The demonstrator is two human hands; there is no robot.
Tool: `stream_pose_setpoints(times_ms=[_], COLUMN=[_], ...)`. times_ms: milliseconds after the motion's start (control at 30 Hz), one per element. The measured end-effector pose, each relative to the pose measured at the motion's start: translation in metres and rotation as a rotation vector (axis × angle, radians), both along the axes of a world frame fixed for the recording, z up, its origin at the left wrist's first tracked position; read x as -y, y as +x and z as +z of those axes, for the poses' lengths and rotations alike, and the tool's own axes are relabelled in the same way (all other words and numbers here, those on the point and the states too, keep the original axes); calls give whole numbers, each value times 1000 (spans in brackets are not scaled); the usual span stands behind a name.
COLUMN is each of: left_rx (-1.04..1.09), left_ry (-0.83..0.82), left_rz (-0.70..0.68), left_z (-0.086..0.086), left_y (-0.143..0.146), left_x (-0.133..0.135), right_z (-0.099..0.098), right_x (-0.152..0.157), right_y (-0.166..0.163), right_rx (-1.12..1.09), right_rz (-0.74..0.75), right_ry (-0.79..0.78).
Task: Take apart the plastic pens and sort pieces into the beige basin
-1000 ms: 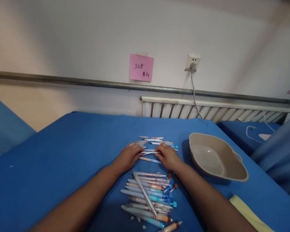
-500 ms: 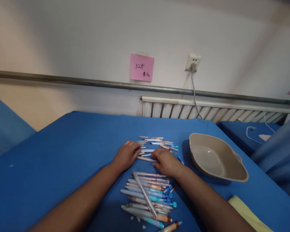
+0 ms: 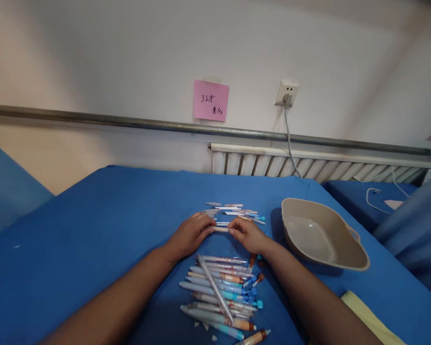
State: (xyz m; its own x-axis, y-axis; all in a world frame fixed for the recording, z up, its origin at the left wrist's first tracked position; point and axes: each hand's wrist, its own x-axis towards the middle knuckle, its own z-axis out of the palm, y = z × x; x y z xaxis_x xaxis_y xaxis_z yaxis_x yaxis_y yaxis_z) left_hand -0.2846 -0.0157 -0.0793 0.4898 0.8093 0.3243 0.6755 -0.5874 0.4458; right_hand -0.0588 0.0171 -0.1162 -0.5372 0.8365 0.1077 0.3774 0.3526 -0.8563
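My left hand [image 3: 191, 235] and my right hand [image 3: 250, 235] face each other with closed fingers, pinching the two ends of a slim peach-coloured pen [image 3: 221, 230]. Their fingers cover both of its ends. Just beyond the hands lies a loose group of pens and thin white refills [image 3: 232, 213] on the blue cloth. Closer to me is a larger pile of pens [image 3: 215, 286] in pale blue, grey and peach, mostly side by side. One clear pen [image 3: 215, 288] rests slantwise across them. Brown and blue pen parts [image 3: 253, 261] lie beside my right wrist.
A beige plastic basin [image 3: 311, 235] stands to the right on the blue-covered table [image 3: 104, 225]. In front of it is a folded yellow cloth [image 3: 368, 316]. Behind the table are a radiator [image 3: 266, 160], a metal rail [image 3: 147, 122] and a plugged-in cable [image 3: 289, 134].
My hands have closed on the ends of one pen and lifted slightly. The slanting pen that lay between them is now between my fingertips, held more level. The near pile is unchanged.
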Motion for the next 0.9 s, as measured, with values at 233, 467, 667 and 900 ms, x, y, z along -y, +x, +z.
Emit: stream_pose_setpoints(times_ms=[233, 467, 667, 900], left_rx=[-16, 1, -13, -46], left_ry=[-32, -40, 17, -16], left_rz=[62, 24, -20, 43], left_z=[4, 5, 8, 4], left_y=[2, 1, 3, -2], left_x=[1, 3, 4, 1], right_z=[-1, -4, 0, -3], right_x=[0, -2, 0, -3], right_y=[-1, -1, -1, 1], right_rx=[-56, -58, -25, -49], right_rz=[-8, -52, -27, -61], right_ry=[16, 34, 86, 58])
